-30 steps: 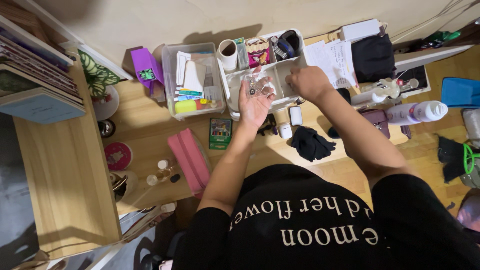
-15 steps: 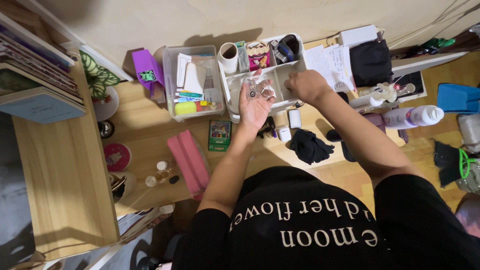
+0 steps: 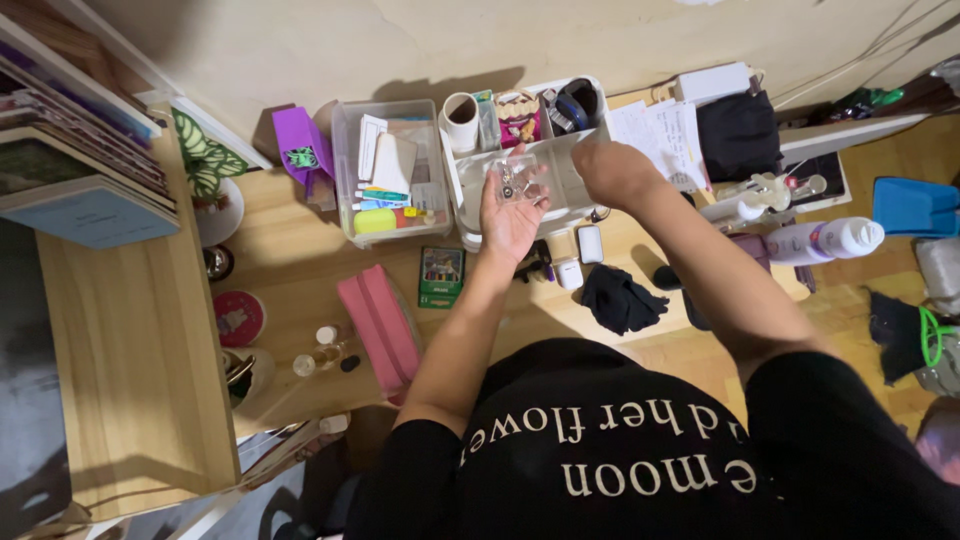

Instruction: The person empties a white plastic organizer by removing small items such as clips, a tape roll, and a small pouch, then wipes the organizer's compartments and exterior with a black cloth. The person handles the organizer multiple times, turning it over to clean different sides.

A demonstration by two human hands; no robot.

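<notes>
two hands (image 3: 510, 215), two storage trays (image 3: 392, 170), one pink pouch (image 3: 378, 325), two white bottles (image 3: 825, 238)

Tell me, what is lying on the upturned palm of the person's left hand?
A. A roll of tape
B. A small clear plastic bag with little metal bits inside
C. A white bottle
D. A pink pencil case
B: the left hand is held palm up over the white organiser tray, and a small clear bag with little metal pieces rests on it.
</notes>
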